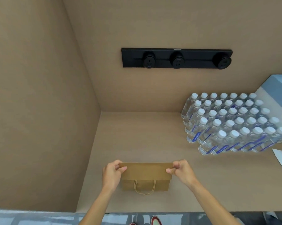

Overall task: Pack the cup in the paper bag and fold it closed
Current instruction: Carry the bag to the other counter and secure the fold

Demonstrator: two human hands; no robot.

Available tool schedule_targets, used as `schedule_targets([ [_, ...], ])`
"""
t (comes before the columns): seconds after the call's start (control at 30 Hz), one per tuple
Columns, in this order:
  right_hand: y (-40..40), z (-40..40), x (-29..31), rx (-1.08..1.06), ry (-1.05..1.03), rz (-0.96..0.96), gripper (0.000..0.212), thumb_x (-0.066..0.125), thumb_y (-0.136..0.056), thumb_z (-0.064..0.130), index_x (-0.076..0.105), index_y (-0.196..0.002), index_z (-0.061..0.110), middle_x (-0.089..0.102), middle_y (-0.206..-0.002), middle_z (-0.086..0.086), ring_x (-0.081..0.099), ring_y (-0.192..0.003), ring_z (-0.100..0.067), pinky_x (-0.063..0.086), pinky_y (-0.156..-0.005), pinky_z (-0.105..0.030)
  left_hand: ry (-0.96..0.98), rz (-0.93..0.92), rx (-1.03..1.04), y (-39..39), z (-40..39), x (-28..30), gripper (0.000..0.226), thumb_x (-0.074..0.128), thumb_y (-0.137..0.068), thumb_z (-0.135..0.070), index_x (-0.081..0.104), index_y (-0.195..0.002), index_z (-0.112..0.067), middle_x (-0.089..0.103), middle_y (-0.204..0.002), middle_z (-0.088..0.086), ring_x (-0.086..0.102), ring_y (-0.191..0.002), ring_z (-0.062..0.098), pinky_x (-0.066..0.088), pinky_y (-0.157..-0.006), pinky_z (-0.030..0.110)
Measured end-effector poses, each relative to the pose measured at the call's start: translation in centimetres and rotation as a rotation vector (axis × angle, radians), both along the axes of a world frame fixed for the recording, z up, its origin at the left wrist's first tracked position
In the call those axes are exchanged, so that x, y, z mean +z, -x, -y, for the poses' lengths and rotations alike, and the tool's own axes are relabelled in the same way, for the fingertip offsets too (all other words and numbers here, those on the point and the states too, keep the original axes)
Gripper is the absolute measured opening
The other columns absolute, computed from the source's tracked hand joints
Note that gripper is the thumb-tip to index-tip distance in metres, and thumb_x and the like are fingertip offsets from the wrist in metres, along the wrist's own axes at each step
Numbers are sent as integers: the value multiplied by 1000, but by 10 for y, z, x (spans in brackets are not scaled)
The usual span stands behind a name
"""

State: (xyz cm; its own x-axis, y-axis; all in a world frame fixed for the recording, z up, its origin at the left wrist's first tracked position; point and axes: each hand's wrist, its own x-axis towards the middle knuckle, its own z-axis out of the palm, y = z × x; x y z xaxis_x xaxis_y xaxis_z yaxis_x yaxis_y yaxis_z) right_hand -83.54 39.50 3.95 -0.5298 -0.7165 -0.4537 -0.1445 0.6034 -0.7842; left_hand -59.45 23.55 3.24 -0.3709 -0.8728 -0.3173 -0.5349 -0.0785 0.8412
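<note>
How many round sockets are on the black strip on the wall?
3. All sit on the black strip: a left socket, a middle socket, and a right socket near its right end. None seems hidden.

the tan desk (137, 135) carries a paper bag (145, 184) (top folded over), massed water bottles (234, 124), a white slip (281, 158).

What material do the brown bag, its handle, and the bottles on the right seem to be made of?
The bag looks like matte brown kraft paper: it holds a sharp, flat fold at its top. Its handle seems to be twisted paper cord, thin and of the same colour, though that is less sure. The bottles look like clear plastic, glossy, with white caps.
</note>
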Motion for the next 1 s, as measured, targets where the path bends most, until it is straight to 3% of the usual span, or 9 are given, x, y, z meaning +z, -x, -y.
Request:
schedule_targets([
  [0.2, -2, 5, -15, 68, -43, -33, 11, 80, -78, 0, 73, -69, 1, 69, -69, -2, 59, -67, -12, 47, -71, -27, 113, 136, -12, -4, -2, -16, 36, 78, -78, -8, 58, -58, -30, 71, -65, -2, 67, -70, 17, 50, -67, 30],
  [0.37, -1, 12, -10, 180, -138, -247, 23, 80, -73, 10, 66, -62, 23, 64, -65, 3, 59, -69, -15, 44, -63, -20, 262, 361, -249, 5, 8, -3, 18, 71, -82, -14, 60, -69, -21, 66, -66, 1, 66, -79, 30, 50, -68, 35],
  [0.43, 0, 20, -5, 367, -216, -457, 7, 75, -76, 18, 71, -81, 23, 73, -80, 0, 65, -84, -22, 45, -76, -25, 388, 514, -468, 14, 13, 10, 7, 64, -81, -13, 64, -77, -19, 74, -78, 6, 68, -87, 31, 50, -71, 36],
  [0.53, -9, 37, 5, 686, -312, -746, 15, 62, -90, 28, 69, -101, 22, 76, -102, -7, 65, -107, -27, 30, -109, -39, 576, 730, -767, 34, 14, 25, 11, 60, -86, -18, 70, -91, -16, 76, -99, 12, 66, -100, 36, 48, -83, 37],
  [0.6, -21, 49, 6, 814, -338, -881, 23, 50, -100, 32, 67, -107, 19, 74, -106, -14, 66, -108, -30, 20, -116, -47, 651, 801, -893, 48, 8, 28, 19, 56, -94, -21, 71, -102, -13, 74, -108, 15, 65, -107, 36, 43, -93, 38],
  [0.7, -43, 63, 4, 938, -298, -996, 23, 46, -100, 18, 64, -112, 13, 73, -108, -18, 68, -104, -34, 28, -111, -47, 753, 813, -986, 61, -6, 26, 22, 50, -96, -12, 69, -107, -12, 73, -109, 18, 66, -107, 37, 40, -99, 41],
  [0.87, -53, 63, 2, 981, -195, -970, 27, 51, -87, 1, 60, -112, 6, 72, -109, -19, 67, -100, -40, 48, -89, -45, 775, 808, -1017, 58, -15, 19, 28, 47, -88, 0, 61, -110, -11, 73, -109, 16, 68, -102, 37, 43, -95, 41],
  [0.93, -47, 58, -1, 973, -153, -954, 25, 51, -91, 5, 59, -114, 4, 72, -106, -21, 66, -99, -42, 50, -80, -45, 816, 826, -1018, 50, -14, 21, 25, 61, -78, -5, 64, -101, -14, 76, -95, 11, 72, -88, 32, 49, -84, 34],
  [1.0, -44, 52, -6, 951, -109, -983, 25, 45, -101, 17, 59, -117, 5, 73, -105, -21, 66, -98, -42, 49, -77, -45, 825, 830, -1044, 42, -15, 21, 31, 85, -47, -20, 69, -74, -20, 73, -62, 1, 70, -58, 19, 50, -58, 21],
])
